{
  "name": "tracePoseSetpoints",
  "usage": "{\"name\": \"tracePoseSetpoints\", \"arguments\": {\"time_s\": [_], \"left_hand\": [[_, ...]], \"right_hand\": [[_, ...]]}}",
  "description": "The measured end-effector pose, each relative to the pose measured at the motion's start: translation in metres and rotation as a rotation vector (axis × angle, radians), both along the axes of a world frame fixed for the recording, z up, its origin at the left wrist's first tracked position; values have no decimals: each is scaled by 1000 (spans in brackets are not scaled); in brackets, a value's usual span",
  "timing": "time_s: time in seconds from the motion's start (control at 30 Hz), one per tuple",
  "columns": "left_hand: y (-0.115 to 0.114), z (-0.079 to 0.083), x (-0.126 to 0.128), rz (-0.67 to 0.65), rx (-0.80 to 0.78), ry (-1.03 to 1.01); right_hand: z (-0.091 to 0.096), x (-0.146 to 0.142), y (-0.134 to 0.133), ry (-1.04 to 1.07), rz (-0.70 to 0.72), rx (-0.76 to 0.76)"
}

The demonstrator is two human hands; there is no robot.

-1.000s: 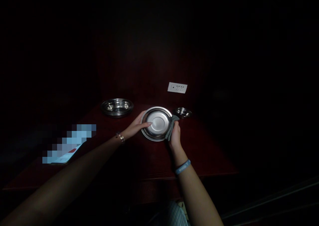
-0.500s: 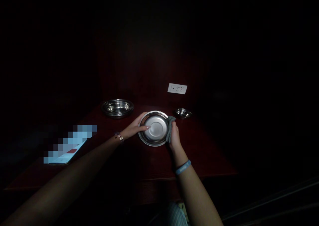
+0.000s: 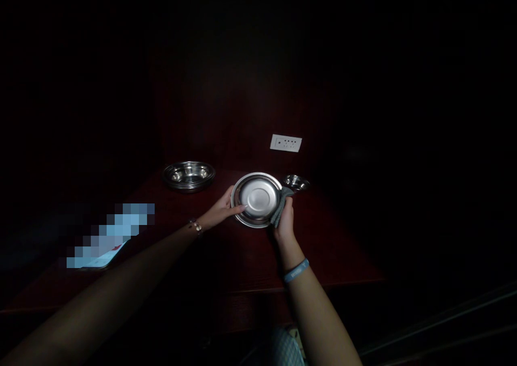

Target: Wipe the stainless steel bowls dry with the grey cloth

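Observation:
A round steel plate (image 3: pixel 258 198) is held tilted above a dark red table (image 3: pixel 242 253), its face towards me. My left hand (image 3: pixel 223 207) grips its left rim, thumb on the face and fingers behind. My right hand (image 3: pixel 285 220) is closed on a grey cloth (image 3: pixel 280 210) and presses it against the plate's right rim. A bead bracelet circles my left wrist, a blue band my right.
A stack of steel bowls (image 3: pixel 188 175) stands at the back left of the table. A small steel bowl (image 3: pixel 297 182) sits behind the plate at the right. A white socket panel (image 3: pixel 286 143) is on the dark wall. A blurred light-blue flat object (image 3: pixel 109 237) lies at left.
The plate dipped and shifted left half a second ago, then rose and moved back right. Both hands stayed on it, the cloth still at the right rim.

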State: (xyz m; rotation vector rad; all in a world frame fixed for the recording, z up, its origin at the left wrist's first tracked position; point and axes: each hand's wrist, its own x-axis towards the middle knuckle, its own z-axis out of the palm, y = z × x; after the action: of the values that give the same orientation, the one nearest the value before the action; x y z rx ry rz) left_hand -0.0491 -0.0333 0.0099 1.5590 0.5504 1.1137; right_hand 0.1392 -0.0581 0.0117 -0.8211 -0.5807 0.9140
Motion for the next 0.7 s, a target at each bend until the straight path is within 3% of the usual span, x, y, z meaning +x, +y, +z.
{"name": "tracePoseSetpoints", "arguments": {"time_s": [0.13, 0.47, 0.7], "left_hand": [[-3, -1, 2, 13, 18, 12], [-1, 2, 2, 155, 7, -10], [2, 8, -1, 165, 78, -24]], "right_hand": [[0, -1, 3, 55, 60, 9], [0, -2, 0, -37, 65, -21], [-4, -1, 1, -79, 81, -9]]}}
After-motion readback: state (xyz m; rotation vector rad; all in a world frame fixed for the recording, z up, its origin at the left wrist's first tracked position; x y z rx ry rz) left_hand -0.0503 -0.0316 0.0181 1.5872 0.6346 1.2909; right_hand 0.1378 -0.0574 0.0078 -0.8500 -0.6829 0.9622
